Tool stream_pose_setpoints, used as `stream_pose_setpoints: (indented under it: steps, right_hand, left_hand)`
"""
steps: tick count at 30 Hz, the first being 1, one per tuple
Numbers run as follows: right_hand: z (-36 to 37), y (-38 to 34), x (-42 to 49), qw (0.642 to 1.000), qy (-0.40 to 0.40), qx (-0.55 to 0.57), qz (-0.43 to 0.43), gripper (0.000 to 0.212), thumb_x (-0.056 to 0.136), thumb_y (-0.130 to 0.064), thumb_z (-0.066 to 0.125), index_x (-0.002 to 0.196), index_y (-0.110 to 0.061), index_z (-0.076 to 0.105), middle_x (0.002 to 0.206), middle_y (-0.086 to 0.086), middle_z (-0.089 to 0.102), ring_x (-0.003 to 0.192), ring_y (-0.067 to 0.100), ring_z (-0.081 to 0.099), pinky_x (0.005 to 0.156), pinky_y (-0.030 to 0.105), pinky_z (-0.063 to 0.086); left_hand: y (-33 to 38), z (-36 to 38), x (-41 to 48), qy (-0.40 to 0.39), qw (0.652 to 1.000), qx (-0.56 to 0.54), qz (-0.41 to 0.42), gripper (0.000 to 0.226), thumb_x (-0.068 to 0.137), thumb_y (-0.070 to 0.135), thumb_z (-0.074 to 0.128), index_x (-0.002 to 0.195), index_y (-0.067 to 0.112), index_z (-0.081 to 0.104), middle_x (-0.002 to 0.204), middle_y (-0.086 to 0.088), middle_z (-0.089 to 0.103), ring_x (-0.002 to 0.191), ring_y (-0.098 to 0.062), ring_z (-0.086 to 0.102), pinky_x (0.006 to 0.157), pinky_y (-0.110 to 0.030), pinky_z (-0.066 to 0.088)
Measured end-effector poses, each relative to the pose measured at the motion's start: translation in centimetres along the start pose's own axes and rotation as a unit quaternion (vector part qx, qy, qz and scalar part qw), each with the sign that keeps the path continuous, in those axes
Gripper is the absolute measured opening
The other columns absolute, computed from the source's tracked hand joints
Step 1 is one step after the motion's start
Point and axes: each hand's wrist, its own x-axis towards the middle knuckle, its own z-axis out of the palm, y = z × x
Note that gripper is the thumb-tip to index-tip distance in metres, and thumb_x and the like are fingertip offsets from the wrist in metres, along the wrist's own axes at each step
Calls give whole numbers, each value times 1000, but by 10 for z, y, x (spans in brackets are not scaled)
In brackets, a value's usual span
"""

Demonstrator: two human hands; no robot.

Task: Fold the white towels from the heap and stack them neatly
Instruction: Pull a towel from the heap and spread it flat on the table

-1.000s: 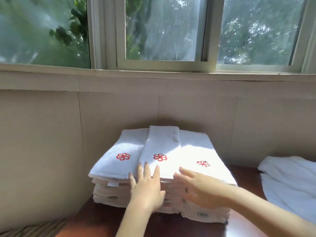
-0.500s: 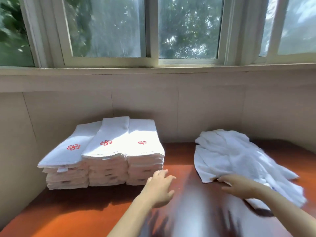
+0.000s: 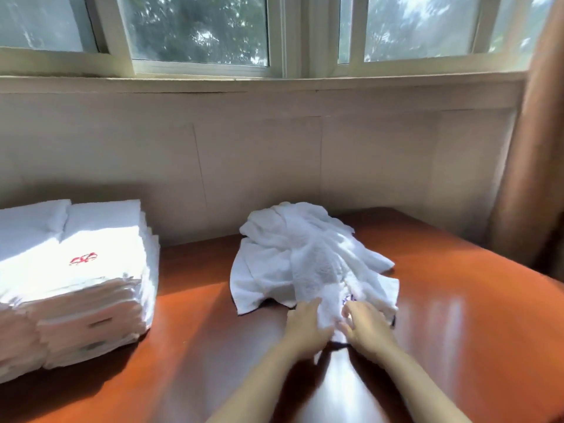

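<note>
Head view, the only one:

- Heap [image 3: 311,257] of white terry towels sits mid-table, loose and crumpled. It is well apart from the folded stack [image 3: 76,270], which is at the left against the wall.
- Handling, my read: light, fully limp, no stiffness. Terry grips itself, so pulling one towel may drag its neighbours. It should slide easily on the glossy table [image 3: 457,300].
- Best hold looks like two adjacent corners or a hemmed edge. Lift clear of the heap so it hangs flat before folding.
- The top towel [image 3: 320,279] runs toward the person, its near end between the two hands.
- Left hand [image 3: 305,328]: fingers fairly straight, lying on the near edge of the top towel. The frame is blurred and the thumb is hidden, so I can't tell if it's pinching or just resting.
- Right hand [image 3: 366,328]: fingers curled into the cloth just beside the left hand, thumb closing in, gripping the top towel's near end.
- The hands are close together, nearly touching.
</note>
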Motion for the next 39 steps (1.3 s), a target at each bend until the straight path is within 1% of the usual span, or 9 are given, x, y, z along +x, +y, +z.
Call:
stream_pose_setpoints:
  steps: [3,9,13,16,25,28,32,37,39]
  right_hand:
    - [9,-8,-7,999,39,-22,1,9,94,-30,45,87,-30,40,106,-4,58,112,19,49,81,34,36]
    - [10,-19,-29,1000,26,-4,-15,12,93,-22,42,92,-32,35,113,-7,50,118,16,41,90,30,31]
    - [6,-36,-57,999,19,3,-39,5,92,-27,44,94,-31,44,113,-6,51,117,17,42,89,30,30]
    - [7,-45,-77,999,19,11,-50,16,93,-32,45,102,-23,55,111,-7,52,116,17,42,90,28,29]
    - [-5,-71,-119,998,-7,-13,-62,24,93,-37,43,104,-20,55,115,-1,52,112,23,45,87,31,33]
    - [-13,-79,-126,997,-33,-38,-61,18,94,-29,42,103,-17,53,117,1,51,110,27,46,84,34,36]
    - [-31,-89,-130,996,-79,24,-33,11,91,-21,42,81,-23,45,105,6,58,100,28,52,70,31,32]
    - [-35,-105,-150,986,-118,120,-6,33,93,-34,47,66,-22,33,67,-7,45,77,20,45,66,32,33]
    - [-33,-111,-160,983,-120,135,-17,30,94,-36,45,67,-23,38,68,-7,50,75,19,47,62,29,33]
  left_hand:
    - [-5,15,0,48,998,34,-11,34,93,38,51,122,21,53,130,-4,46,125,-23,40,102,-26,24]
    - [-14,3,-35,40,998,40,-20,24,92,41,53,104,22,60,102,3,38,108,-24,45,93,-31,39]
    - [-17,-7,-63,20,998,32,-43,24,90,40,56,104,22,63,109,-1,44,112,-20,44,89,-28,38]
    - [-22,-11,-85,7,998,30,-47,25,89,41,58,104,22,64,108,0,45,113,-19,45,91,-27,39]
    - [-27,-11,-139,24,995,67,-68,28,92,46,51,109,25,61,117,-2,45,116,-21,44,96,-30,40]
    - [-22,-4,-153,33,989,133,-56,39,90,55,45,116,26,52,122,-2,42,116,-24,42,96,-36,40]
    - [-15,5,-167,19,984,173,-38,67,79,69,46,130,26,37,131,-1,35,123,-25,34,94,-41,37]
    - [-11,20,-180,131,976,172,-40,72,81,43,57,142,21,25,143,-3,29,131,-21,26,98,-40,38]
    - [-12,19,-184,224,965,125,55,87,50,26,78,129,20,40,127,-6,53,116,-19,40,88,-36,46]
